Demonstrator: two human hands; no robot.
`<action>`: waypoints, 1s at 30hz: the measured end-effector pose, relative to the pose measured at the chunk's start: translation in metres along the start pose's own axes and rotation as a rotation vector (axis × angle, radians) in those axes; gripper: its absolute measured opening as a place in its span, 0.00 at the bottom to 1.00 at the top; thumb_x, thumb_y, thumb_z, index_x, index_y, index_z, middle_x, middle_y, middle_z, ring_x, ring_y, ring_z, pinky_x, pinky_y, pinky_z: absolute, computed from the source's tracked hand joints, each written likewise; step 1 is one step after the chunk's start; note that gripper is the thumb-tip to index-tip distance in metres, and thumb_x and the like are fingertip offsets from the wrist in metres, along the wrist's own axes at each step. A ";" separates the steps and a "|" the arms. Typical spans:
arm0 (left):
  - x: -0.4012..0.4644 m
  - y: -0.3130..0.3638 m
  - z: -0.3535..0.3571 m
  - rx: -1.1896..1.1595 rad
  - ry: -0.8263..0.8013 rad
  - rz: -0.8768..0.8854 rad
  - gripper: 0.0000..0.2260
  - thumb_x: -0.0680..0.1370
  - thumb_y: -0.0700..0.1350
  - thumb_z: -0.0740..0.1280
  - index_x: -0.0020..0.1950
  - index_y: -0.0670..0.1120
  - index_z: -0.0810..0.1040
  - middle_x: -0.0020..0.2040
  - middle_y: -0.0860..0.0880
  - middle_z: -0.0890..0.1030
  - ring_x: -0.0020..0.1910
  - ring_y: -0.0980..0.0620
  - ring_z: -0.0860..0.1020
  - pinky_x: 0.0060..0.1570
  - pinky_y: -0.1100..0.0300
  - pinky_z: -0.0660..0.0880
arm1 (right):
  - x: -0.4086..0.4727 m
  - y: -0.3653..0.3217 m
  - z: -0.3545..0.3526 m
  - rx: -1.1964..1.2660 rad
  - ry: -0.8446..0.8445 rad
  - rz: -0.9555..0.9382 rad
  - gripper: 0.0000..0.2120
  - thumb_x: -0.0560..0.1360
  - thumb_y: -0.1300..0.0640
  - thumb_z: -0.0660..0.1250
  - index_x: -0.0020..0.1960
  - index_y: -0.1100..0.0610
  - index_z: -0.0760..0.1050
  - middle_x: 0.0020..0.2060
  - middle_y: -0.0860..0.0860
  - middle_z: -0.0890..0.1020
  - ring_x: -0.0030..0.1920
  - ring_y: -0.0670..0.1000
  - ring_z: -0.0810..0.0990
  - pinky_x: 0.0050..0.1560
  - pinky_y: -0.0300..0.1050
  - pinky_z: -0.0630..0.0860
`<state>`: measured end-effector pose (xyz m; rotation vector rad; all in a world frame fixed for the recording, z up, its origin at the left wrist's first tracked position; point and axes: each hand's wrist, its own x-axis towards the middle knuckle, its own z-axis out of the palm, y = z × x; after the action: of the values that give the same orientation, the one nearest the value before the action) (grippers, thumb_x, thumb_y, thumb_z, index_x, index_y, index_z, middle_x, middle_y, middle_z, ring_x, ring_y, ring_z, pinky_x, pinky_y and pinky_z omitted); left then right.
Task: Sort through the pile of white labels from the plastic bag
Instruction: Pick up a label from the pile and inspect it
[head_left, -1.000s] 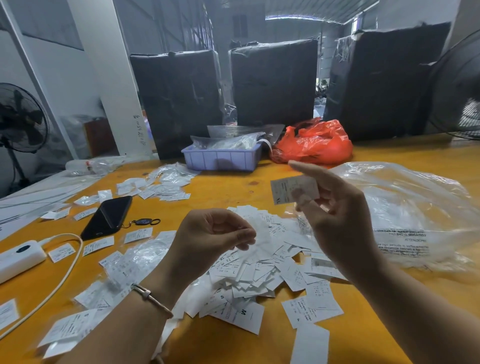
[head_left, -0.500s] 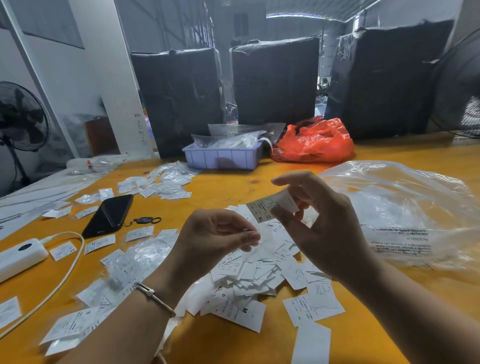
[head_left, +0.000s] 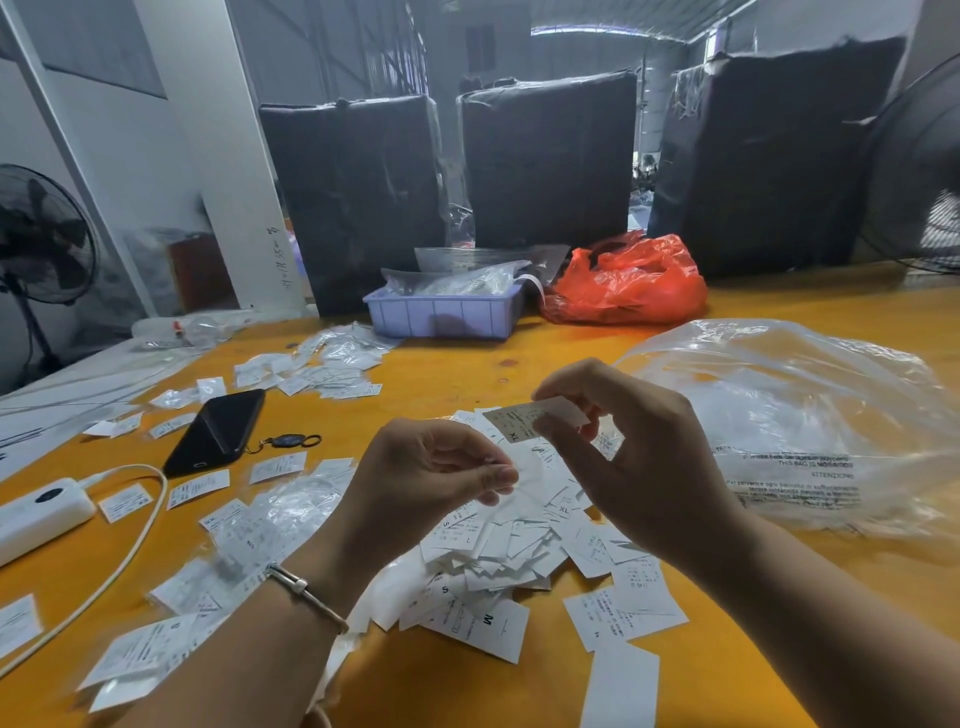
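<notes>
The right hand (head_left: 639, 457) was raised above the pile of white labels (head_left: 519, 545), thumb and fingers pinching one label marked XL (head_left: 524, 420); the left hand (head_left: 426, 478) hovered just beside it, fingers curled with fingertips pressed together, whether on anything I cannot tell. The pile lay beneath both hands on the orange tabletop (head_left: 467, 364), a clear plastic bag (head_left: 805, 415) to their right, a black phone (head_left: 218, 431) to their left.

Yellow table (head_left: 363, 691), white pillar (head_left: 208, 156), black-wrapped bales (head_left: 545, 161), standing fan (head_left: 41, 234), dim warehouse
</notes>
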<state>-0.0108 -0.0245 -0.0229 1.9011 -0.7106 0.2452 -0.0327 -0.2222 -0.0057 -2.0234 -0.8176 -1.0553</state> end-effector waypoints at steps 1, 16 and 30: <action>0.000 0.000 0.000 -0.008 0.002 -0.002 0.10 0.68 0.45 0.75 0.45 0.41 0.85 0.38 0.48 0.86 0.35 0.50 0.85 0.38 0.63 0.80 | 0.000 0.001 0.000 -0.017 -0.013 -0.008 0.05 0.71 0.66 0.71 0.46 0.60 0.79 0.35 0.42 0.76 0.32 0.46 0.74 0.34 0.37 0.72; 0.000 0.001 -0.002 -0.011 0.005 -0.012 0.11 0.68 0.45 0.75 0.45 0.40 0.85 0.38 0.46 0.86 0.35 0.48 0.85 0.38 0.61 0.81 | 0.002 0.004 -0.001 0.080 -0.080 0.037 0.06 0.70 0.69 0.72 0.40 0.60 0.78 0.31 0.48 0.78 0.32 0.48 0.75 0.35 0.39 0.72; 0.000 0.003 -0.003 -0.029 -0.017 -0.036 0.09 0.69 0.45 0.74 0.45 0.41 0.85 0.38 0.47 0.86 0.35 0.50 0.85 0.36 0.66 0.78 | 0.002 0.013 -0.006 0.278 -0.188 0.188 0.10 0.67 0.75 0.67 0.37 0.61 0.78 0.29 0.53 0.79 0.32 0.52 0.76 0.35 0.52 0.74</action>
<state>-0.0118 -0.0229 -0.0198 1.8889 -0.6875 0.1953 -0.0241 -0.2340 -0.0052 -1.9338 -0.8027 -0.6168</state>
